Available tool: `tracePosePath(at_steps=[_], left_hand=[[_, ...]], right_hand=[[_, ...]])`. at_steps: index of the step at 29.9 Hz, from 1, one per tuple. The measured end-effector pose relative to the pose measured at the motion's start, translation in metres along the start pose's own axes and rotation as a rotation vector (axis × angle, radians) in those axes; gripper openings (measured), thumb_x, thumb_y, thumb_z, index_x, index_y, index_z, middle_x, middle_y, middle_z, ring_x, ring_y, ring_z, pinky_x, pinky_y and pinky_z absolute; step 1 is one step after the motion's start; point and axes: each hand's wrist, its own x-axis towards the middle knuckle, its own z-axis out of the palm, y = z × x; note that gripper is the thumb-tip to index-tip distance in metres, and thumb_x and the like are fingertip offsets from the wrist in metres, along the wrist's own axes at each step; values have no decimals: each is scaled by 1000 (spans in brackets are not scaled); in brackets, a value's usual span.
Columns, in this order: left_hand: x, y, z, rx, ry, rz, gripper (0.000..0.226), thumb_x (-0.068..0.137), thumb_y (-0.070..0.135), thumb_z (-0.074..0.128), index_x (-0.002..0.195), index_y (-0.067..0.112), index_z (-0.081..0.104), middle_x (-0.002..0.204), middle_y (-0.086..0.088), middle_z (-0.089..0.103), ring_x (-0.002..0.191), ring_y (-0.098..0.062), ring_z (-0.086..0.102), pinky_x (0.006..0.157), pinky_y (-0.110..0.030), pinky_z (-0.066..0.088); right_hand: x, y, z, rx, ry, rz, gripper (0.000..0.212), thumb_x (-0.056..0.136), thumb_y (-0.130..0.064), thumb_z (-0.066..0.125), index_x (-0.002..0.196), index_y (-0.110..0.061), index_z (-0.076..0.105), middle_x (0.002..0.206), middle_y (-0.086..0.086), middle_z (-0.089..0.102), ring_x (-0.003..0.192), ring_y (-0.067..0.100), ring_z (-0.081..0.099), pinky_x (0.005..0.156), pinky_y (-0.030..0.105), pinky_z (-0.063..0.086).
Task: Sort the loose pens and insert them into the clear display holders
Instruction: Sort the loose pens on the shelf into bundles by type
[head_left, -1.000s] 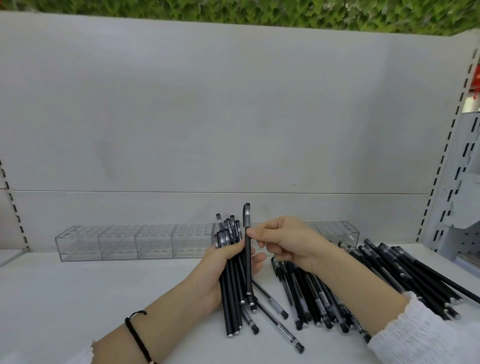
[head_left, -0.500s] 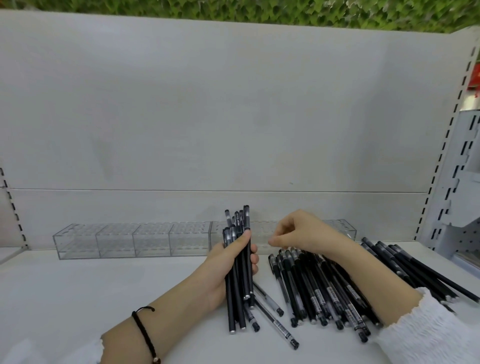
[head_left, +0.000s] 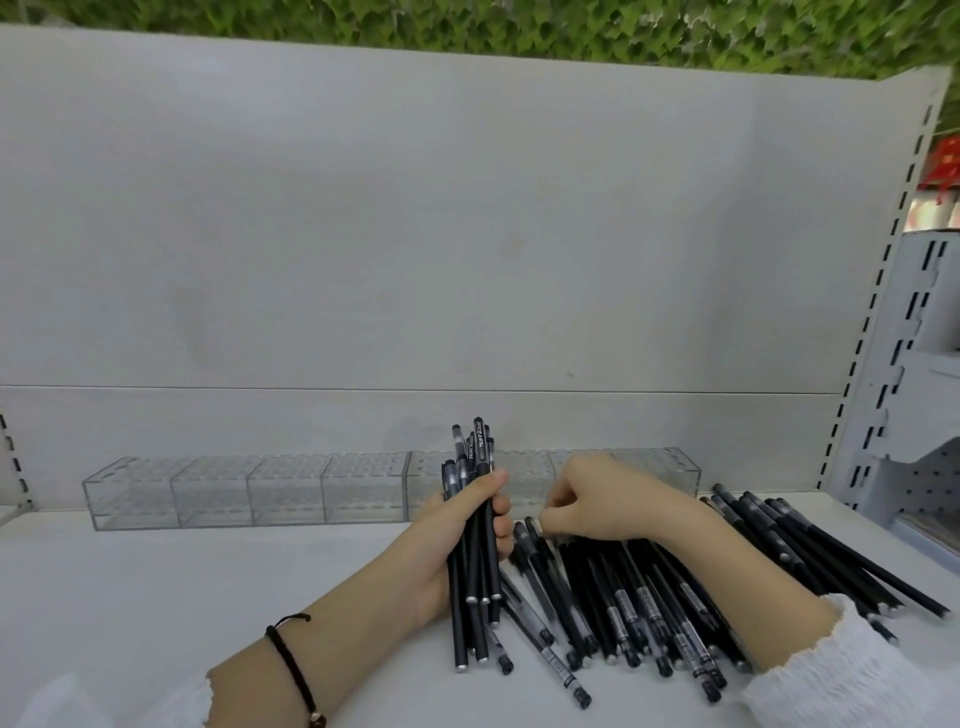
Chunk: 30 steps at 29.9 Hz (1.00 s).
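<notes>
Gripping a bundle of pens (head_left: 480, 452) in the left hand (head_left: 452, 545), wrapping fingers and thumb round the middle of the shafts and holding it nearly upright, lower ends down at the shelf (head_left: 208, 597). Curling the right hand (head_left: 608, 499) down over the loose pens (head_left: 639, 608), bunching the fingertips (head_left: 550, 522) at the far ends of the leftmost ones; not showing plainly enough to tell whether one is already being pinched.

Lying flat just right of the bundle, those loose pens, running lengthwise from the person toward the back and leaning left at the far end. Sitting right under the right hand, so making it the nearer one for the next pick. Probably calling for a pinch at a far end, a lift, then a short swing leftward to stand the pen alongside the bundle.

Reaching in from the lower right with the wrist bent downward; coming in from the lower left with the palm turned toward the pile.

Farther right, lying apart, a second heap of pens (head_left: 810, 556). Behind both hands, standing along the back wall, the clear holders (head_left: 249, 488), showing no pens in the cells in view.
</notes>
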Motion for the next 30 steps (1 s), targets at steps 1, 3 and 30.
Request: tracePosePath(at_steps=[1,3,30], left_hand=[[0,1,-2,2,-10,-4,34,56,40,93,61,18,68,64,-1,58,53,-14,55,54,-25,47],[1,2,-5,-18,-15,-7,35,53,39,94,62,17,68,65,-2,58,52,-14,54,52,-25,47],[-9,8,2,-129,79,-38,20,76,16,73,76,5,56,58,-5,50,47,-14,47,46,-21,48]], right_hand=[[0,0,1,17,-16,-14,18,79,-34,61,69,-21,70,62,-4,58,61,13,52,63,27,45],[0,-1,2,19,-20,-43,11,79,-32,63,76,-24,71,68,-8,63,68,10,57,68,29,50],[0,-22,5,442,34,114,19,76,-28,72,69,-12,64,54,-6,60,47,8,49,50,20,39]])
